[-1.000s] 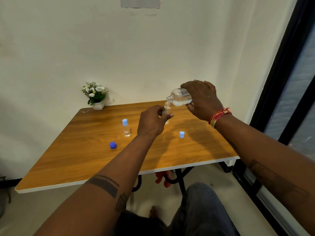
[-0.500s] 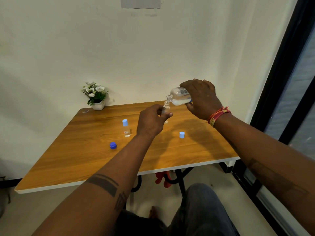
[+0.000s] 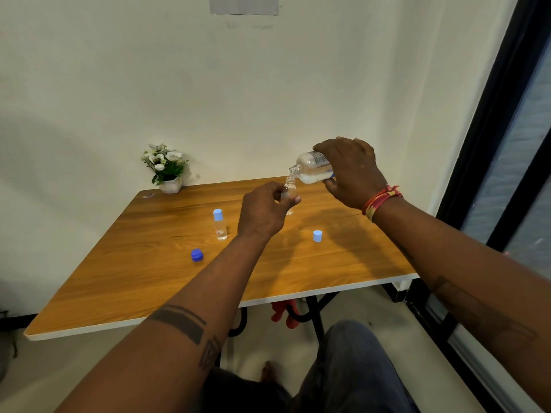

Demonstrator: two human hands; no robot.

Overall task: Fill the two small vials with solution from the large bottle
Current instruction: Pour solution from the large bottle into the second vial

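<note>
Leftmost, a small white pot of white flowers (image 3: 167,169) was seen at the far left corner of the wooden table (image 3: 149,278). Nearer the front, a dark blue cap (image 3: 197,255) lay alone on the tabletop. Just beyond it and to the right, a capped vial (image 3: 220,224) stood upright under a light blue top; a little clear liquid could be made out at its base, though its level could not be judged. Next, the left hand (image 3: 262,213) was held above the table with its fingers curled around an open vial (image 3: 289,189), which was kept roughly upright; most of the glass was covered by the fingers, so its contents could not be told. Directly over its mouth, the neck of the large bottle (image 3: 313,168) was tipped downward, and clear solution was pooled along the bottle's lower side. The bottle's rear half was hidden by the right hand (image 3: 351,171), which was wrapped over it from above. Below the two hands, a light blue cap (image 3: 317,236) stood by itself on the table. A red and yellow thread band (image 3: 380,201) was worn on the right wrist.
</note>
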